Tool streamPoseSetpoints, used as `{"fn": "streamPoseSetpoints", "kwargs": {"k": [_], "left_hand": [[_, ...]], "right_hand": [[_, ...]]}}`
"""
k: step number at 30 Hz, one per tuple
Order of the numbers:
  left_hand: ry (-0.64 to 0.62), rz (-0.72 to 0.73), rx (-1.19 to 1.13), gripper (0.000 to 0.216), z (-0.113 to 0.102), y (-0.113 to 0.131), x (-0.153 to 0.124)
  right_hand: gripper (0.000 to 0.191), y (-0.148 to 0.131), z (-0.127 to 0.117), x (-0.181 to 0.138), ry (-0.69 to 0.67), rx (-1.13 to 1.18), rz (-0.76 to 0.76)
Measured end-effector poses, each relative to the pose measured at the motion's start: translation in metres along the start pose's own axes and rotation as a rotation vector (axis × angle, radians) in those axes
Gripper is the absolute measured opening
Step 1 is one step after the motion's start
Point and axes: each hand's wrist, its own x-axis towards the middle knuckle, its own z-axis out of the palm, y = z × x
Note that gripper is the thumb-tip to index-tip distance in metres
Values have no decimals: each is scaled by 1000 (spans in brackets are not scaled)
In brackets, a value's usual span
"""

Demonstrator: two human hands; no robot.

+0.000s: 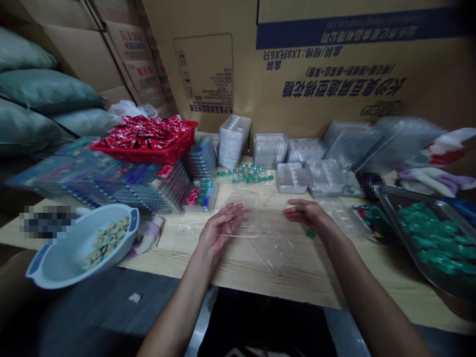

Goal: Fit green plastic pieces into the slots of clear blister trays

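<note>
Clear, thin plastic: the blister tray (260, 225) hangs just above the desk (238, 270) between your hands, with the left hand (219, 229) grip curled lightly on its left edge and the right hand (307, 214) grip pinched on the right edge. It likely flexes, so hold it level by the rims. Green caps (247, 174) and stacked trays (232, 139) crowd behind it, and a steel pan (388, 208) sits near your right.

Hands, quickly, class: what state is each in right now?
Left hand: holding the clear tray by its left edge.
Right hand: holding the same tray by its right edge.
</note>
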Motion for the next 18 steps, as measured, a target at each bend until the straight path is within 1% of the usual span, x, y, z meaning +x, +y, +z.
{"fn": "streamPoseSetpoints", "kwargs": {"k": [2, 3, 4, 5, 6, 9, 10, 11, 12, 13, 15, 16, 17, 18], "left_hand": [[-22, 57, 84, 52, 2, -1, 0], [-39, 85, 110, 55, 3, -1, -1], [-57, 107, 129, 56, 4, -1, -2], [-75, 124, 141, 56, 6, -2, -4], [-93, 139, 151, 55, 7, -4, -6], [-158, 151, 182, 53, 13, -12, -5], [-177, 143, 200, 52, 14, -14, -2], [-178, 146, 230, 50, 14, -15, 2], [-153, 174, 276, 50, 12, -15, 8], [-99, 231, 345, 49, 10, -13, 16], [55, 386, 565, 45, 3, -5, 35], [121, 443, 704, 42, 0, 0, 44], [165, 465, 855, 39, -2, 4, 53], [189, 452, 1013, 37, -2, 8, 61]], "right_hand": [[27, -4, -3, 7, 243, -285, -147], [28, -6, -1, 5, 336, -391, -232], [31, -8, 2, -1, 370, -447, -301], [34, -10, 9, -10, 328, -441, -334], [38, -11, 17, -21, 213, -381, -325], [47, -12, 48, -56, -303, -88, -187], [46, -11, 57, -64, -402, -20, -157], [42, -11, 62, -70, -435, 18, -151], [38, -10, 64, -74, -395, 24, -176], [35, -11, 63, -75, -299, 5, -228], [33, -14, 50, -71, -46, -106, -370], [35, -18, 42, -69, 81, -211, -449], [37, -21, 34, -66, 193, -351, -526], [39, -26, 27, -64, 282, -516, -600]]}}
